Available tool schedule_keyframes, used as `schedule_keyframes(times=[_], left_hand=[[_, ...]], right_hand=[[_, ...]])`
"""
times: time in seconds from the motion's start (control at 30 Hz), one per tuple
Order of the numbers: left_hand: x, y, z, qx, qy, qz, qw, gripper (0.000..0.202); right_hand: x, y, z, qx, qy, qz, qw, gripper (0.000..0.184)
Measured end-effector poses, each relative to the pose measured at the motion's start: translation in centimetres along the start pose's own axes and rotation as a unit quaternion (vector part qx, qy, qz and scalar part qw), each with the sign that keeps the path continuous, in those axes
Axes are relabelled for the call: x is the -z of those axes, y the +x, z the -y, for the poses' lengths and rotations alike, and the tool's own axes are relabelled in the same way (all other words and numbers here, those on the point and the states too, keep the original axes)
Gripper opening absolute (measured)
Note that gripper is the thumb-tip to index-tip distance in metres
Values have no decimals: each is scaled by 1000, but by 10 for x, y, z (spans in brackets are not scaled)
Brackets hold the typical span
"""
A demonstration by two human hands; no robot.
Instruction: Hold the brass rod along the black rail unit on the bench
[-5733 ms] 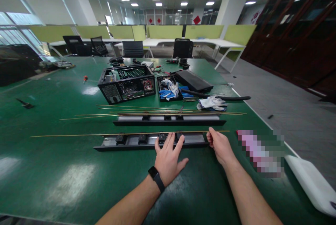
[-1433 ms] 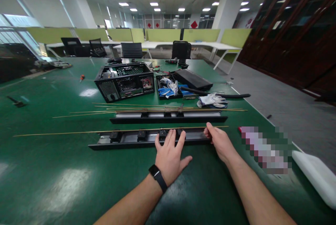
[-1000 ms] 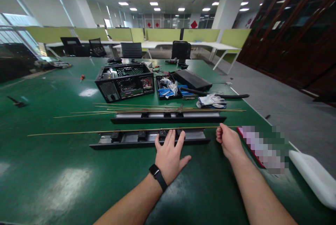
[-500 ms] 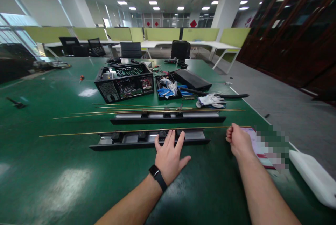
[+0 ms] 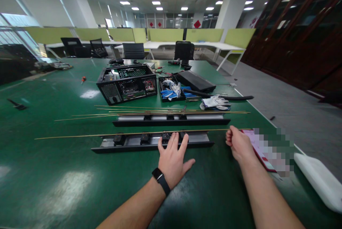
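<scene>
My left hand (image 5: pixel 172 159), with a dark watch at the wrist, lies spread over the near metal rail (image 5: pixel 155 147), its fingertips on the black blocks (image 5: pixel 166 137) in the channel. My right hand (image 5: pixel 239 142) is closed in a fist around a long thin brass-coloured rod (image 5: pixel 80 136) near its right end. The rod runs level above the near rail and reaches well past it on the left. Behind lies a second rail (image 5: pixel 171 122) of the same kind, with several similar thin rods (image 5: pixel 128 111) across it.
An open black computer case (image 5: pixel 128 86) stands at the back left. Beside it are a tray of gloves (image 5: pixel 171 90), a flat black box (image 5: pixel 196 80) and white gloves (image 5: pixel 215 102). To the right lie a red-edged sheet (image 5: pixel 256 147) and a white block (image 5: pixel 317 179).
My right hand has slid slightly left, and the rod with it, so its far end reaches further left. My left hand has stayed in place.
</scene>
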State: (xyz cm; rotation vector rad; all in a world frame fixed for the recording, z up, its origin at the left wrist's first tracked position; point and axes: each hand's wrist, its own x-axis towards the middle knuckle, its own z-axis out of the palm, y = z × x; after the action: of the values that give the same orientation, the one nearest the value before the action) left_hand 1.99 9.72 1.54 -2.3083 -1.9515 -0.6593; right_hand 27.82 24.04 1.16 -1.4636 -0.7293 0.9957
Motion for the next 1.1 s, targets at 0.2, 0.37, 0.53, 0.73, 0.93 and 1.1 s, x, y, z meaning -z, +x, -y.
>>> schedule_keyframes(times=[0.2, 0.37, 0.53, 0.73, 0.93, 1.1], left_hand=[[0, 0, 0, -1, -3, 3, 1000, 81], [-1, 0, 0, -3, 0, 1, 1000, 81], [-3, 0, 0, -1, 11, -2, 1000, 84], [-1, 0, 0, 2, -5, 0, 1000, 81], [0, -1, 0, 0, -7, 0, 1000, 82], [0, -1, 0, 0, -16, 4, 1000, 82]], right_hand=[[-16, -19, -5, 0, -6, 72, 997, 38], [-24, -31, -6, 10, -23, 136, 990, 49], [-26, -32, -5, 13, -26, 126, 992, 49], [-15, -15, -2, -3, 13, 47, 999, 37], [-3, 1, -3, -11, 14, -5, 1000, 30], [0, 4, -3, -13, 16, -28, 999, 26]])
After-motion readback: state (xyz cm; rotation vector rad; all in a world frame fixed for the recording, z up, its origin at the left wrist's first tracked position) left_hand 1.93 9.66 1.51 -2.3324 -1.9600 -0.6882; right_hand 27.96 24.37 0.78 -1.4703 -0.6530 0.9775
